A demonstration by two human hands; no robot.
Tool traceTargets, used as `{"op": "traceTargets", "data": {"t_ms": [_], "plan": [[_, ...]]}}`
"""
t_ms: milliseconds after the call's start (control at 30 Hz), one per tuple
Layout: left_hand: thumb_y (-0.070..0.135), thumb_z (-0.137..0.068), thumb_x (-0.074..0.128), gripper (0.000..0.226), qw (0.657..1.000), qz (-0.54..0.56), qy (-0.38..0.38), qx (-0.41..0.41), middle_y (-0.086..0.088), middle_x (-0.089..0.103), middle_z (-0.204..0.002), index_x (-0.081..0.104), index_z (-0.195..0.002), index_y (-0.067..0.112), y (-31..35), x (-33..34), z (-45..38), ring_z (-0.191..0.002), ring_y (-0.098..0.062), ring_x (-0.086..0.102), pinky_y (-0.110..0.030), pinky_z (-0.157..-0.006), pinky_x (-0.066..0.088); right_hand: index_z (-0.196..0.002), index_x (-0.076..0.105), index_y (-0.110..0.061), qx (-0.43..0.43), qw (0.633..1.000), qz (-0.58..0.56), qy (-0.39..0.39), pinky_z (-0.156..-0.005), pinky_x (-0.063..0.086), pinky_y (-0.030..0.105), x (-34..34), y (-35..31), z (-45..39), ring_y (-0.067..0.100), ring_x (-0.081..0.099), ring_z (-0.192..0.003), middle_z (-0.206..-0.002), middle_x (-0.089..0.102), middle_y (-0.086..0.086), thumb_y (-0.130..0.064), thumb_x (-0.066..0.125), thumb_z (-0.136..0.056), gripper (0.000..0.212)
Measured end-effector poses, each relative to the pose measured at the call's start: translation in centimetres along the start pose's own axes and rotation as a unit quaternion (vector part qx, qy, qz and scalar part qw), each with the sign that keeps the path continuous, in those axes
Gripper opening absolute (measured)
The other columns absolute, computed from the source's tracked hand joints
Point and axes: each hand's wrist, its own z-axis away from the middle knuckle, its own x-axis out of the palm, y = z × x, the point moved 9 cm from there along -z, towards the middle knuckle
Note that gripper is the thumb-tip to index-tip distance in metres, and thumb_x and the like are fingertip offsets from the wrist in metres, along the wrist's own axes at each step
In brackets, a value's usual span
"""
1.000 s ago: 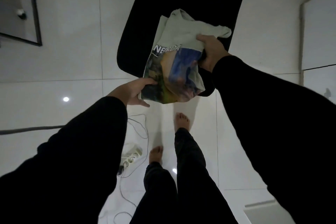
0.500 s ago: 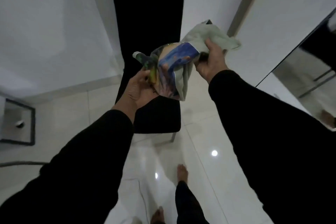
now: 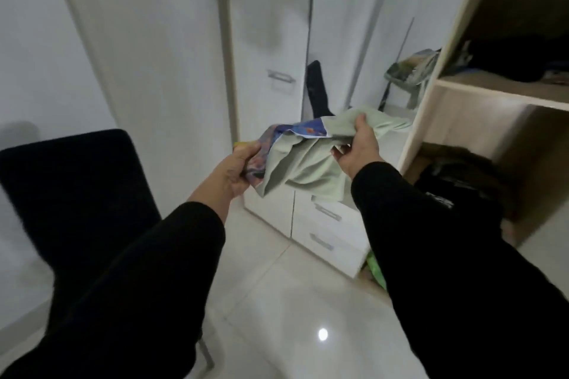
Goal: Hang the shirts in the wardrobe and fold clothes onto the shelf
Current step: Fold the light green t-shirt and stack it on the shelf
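Two hands, left [image 3: 238, 168] and right [image 3: 358, 149], each gripping one shirt [image 3: 303, 163], apparently folded.

Both arms wear long, plain black sleeves [image 3: 147, 280] reaching the wrists. The left hand [image 3: 237, 168] and right hand [image 3: 358, 149] are bare, without gloves.

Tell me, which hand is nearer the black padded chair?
Left. The left hand grips the pale green printed shirt just right of the black padded chair; the right hand holds the shirt's far end, beside the open wooden shelves.
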Motion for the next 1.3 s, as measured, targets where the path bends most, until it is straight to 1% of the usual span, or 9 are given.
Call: {"op": "traceTargets", "data": {"t_ms": [100, 233, 400, 700, 800, 1000, 1133, 1233, 1300], "plan": [[0.01, -0.098, 0.033, 0.057, 0.998, -0.025, -0.053, -0.021, 0.006, 0.05, -0.04, 0.069, -0.054, 0.014, -2.6, 8.1, -3.2, -0.03, -0.003, 0.045, -0.01, -0.032, 0.036, -0.127, 0.054, -0.018, -0.027, 0.998, -0.027, 0.046, -0.075, 0.051, 0.034, -6.9, -4.6, -2.5, 0.022, 0.06, -0.102, -0.12, 0.063, 0.006, -0.049, 0.058, -0.088, 0.049], [0.009, -0.098, 0.04, 0.023, 0.995, -0.026, -0.048, -0.082, -0.003, 0.068, -0.056, 0.057, -0.083, 0.009, -7.9, 15.1, -7.1, -0.044, -0.013, 0.064, -0.021, -0.041, 0.051, -0.124, 0.056, -0.019, -0.067, 0.99, -0.056, 0.111, -0.097, 0.048, 0.042, -15.9, -9.1, -5.0, 0.024, 0.061, -0.105, -0.119, 0.063, 0.005, -0.047, 0.058, -0.088, 0.046], [0.018, -0.103, 0.028, 0.031, 0.981, -0.028, -0.087, -0.173, -0.009, 0.071, -0.062, 0.055, -0.095, 0.004, -14.8, 22.2, -11.1, -0.05, -0.018, 0.068, -0.026, -0.048, 0.055, -0.126, 0.055, -0.015, -0.092, 0.975, -0.107, 0.172, -0.096, 0.049, 0.047, -24.9, -12.0, -8.4, 0.03, 0.064, -0.103, -0.117, 0.066, 0.011, -0.045, 0.067, -0.08, 0.057], [0.016, -0.099, 0.04, 0.02, 0.953, -0.094, -0.141, -0.253, -0.01, 0.071, -0.063, 0.056, -0.092, 0.006, -23.1, 31.4, -19.6, -0.052, -0.02, 0.069, -0.027, -0.048, 0.056, -0.111, 0.055, -0.013, -0.135, 0.94, -0.219, 0.223, -0.085, 0.05, 0.048, -35.0, -15.4, -14.0, 0.03, 0.064, -0.087, -0.1, 0.065, 0.013, -0.036, 0.058, -0.093, 0.03], [0.016, -0.098, 0.042, 0.017, 0.94, -0.127, -0.161, -0.273, -0.01, 0.072, -0.064, 0.056, -0.096, 0.005, -25.1, 33.8, -23.0, -0.055, -0.022, 0.069, -0.029, -0.056, 0.054, -0.122, 0.053, -0.011, -0.142, 0.927, -0.231, 0.26, -0.089, 0.051, 0.05, -37.2, -16.0, -15.8, 0.033, 0.064, -0.098, -0.114, 0.065, 0.016, -0.038, 0.061, -0.09, 0.043], [0.015, -0.098, 0.042, 0.017, 0.922, -0.189, -0.163, -0.296, -0.012, 0.069, -0.075, 0.056, -0.092, 0.007, -30.7, 37.9, -28.9, -0.062, -0.023, 0.065, -0.034, -0.065, 0.052, -0.129, 0.052, -0.011, -0.15, 0.903, -0.246, 0.319, -0.07, 0.055, 0.043, -42.8, -16.0, -20.4, 0.033, 0.064, -0.101, -0.121, 0.063, 0.017, -0.04, 0.061, -0.089, 0.049], [0.014, -0.099, 0.04, 0.017, 0.918, -0.213, -0.153, -0.299, -0.01, 0.068, -0.067, 0.055, -0.097, 0.008, -35.0, 40.4, -33.1, -0.044, -0.018, 0.063, -0.019, -0.041, 0.049, -0.129, 0.052, -0.013, -0.144, 0.895, -0.25, 0.341, -0.092, 0.05, 0.052, -46.9, -16.3, -24.9, 0.035, 0.063, -0.108, -0.123, 0.063, 0.017, -0.039, 0.064, -0.087, 0.051], [0.015, -0.099, 0.041, 0.017, 0.918, -0.238, -0.132, -0.289, -0.009, 0.066, -0.081, 0.055, -0.105, 0.01, -37.7, 42.4, -37.2, -0.052, -0.019, 0.065, -0.021, -0.047, 0.051, -0.128, 0.052, -0.011, -0.146, 0.896, -0.251, 0.335, -0.098, 0.047, 0.053, -49.5, -17.8, -29.2, 0.035, 0.061, -0.111, -0.122, 0.063, 0.017, -0.037, 0.062, -0.089, 0.049], [0.014, -0.1, 0.038, 0.021, 0.917, -0.249, -0.127, -0.286, -0.009, 0.067, -0.068, 0.056, -0.09, 0.009, -39.4, 44.0, -39.6, -0.039, -0.016, 0.062, -0.017, -0.036, 0.046, -0.129, 0.053, -0.01, -0.146, 0.899, -0.251, 0.328, -0.099, 0.046, 0.051, -51.0, -18.8, -32.2, 0.034, 0.062, -0.111, -0.123, 0.063, 0.016, -0.038, 0.062, -0.089, 0.05]]}}
